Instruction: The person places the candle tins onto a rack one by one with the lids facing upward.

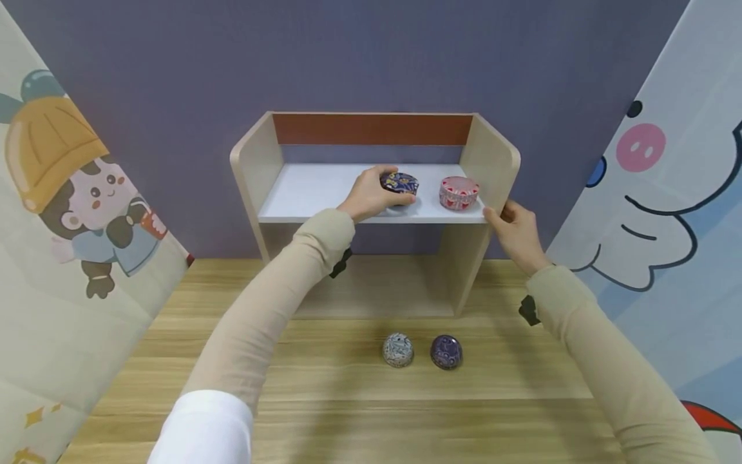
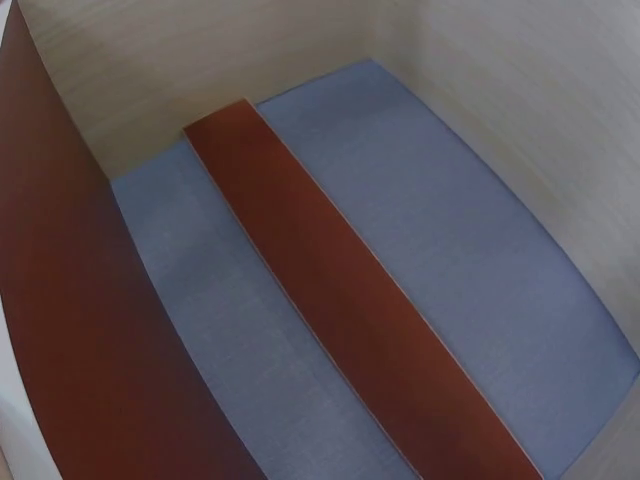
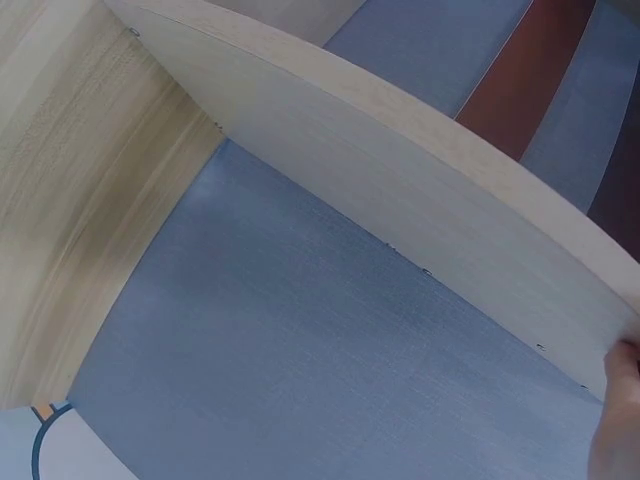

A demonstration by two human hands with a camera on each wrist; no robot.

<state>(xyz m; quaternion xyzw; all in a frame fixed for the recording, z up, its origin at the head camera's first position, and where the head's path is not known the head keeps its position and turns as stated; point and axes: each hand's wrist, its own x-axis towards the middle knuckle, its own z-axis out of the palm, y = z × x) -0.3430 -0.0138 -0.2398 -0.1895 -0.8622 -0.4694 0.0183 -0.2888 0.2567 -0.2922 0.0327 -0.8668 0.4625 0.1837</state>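
My left hand (image 1: 370, 194) holds a small round tin (image 1: 402, 182), dark blue with a yellow pattern, between thumb and fingers over the white upper shelf (image 1: 324, 187). To its right, a pink and red round tin (image 1: 458, 193) stands on that shelf. My right hand (image 1: 517, 233) grips the front edge of the shelf unit's right side panel (image 1: 489, 161), with the thumb on the inner side. In the right wrist view only part of this hand (image 3: 618, 425) shows, against the panel's outer face. The left wrist view looks into the lower compartment, and the tin is out of its sight.
Two more round tins, one white-patterned (image 1: 398, 350) and one purple (image 1: 446, 352), lie on the wooden table (image 1: 232, 374) before the shelf unit. Behind the unit stands a blue-grey wall (image 1: 371, 58). Cartoon-printed panels flank both sides.
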